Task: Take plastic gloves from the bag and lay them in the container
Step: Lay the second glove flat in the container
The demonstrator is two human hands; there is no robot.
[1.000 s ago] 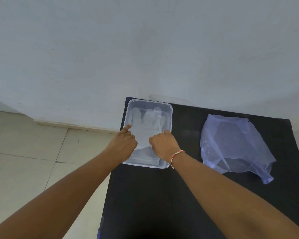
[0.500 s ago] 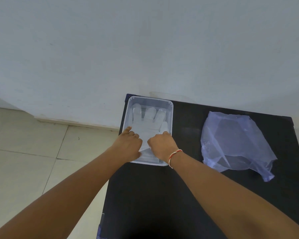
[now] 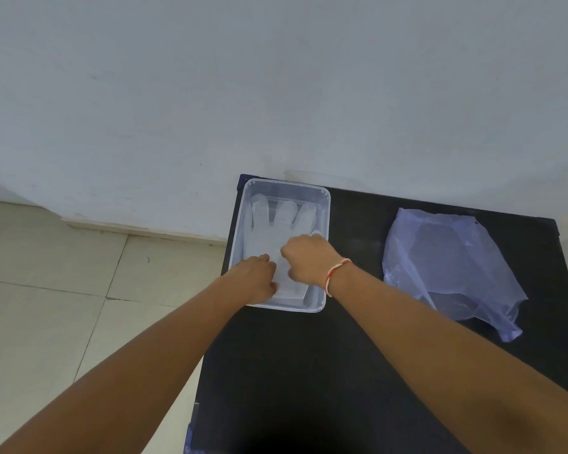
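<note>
A clear rectangular plastic container [image 3: 324,204] stands at the far left corner of the black table [image 3: 309,362]. A translucent plastic glove [image 3: 287,216] lies flat inside it, fingers spread and pointing at the wall. My left hand [image 3: 259,278] rests on the glove's cuff end at the near left of the container, fingers curled down onto the plastic. My right hand [image 3: 309,260], with a red-and-white thread on its wrist, is closed over the glove's palm area. A pale blue plastic bag [image 3: 446,257] lies crumpled on the table to the right, apart from both hands.
The table's far edge meets a white wall [image 3: 276,93]. Its left edge drops off to a beige tiled floor [image 3: 46,290] just beside the container. Bare black table lies between the container and the bag.
The glove has gone from partly lifted to lying flat in the container. Both hands have drawn back toward its cuff end and come closer together.
</note>
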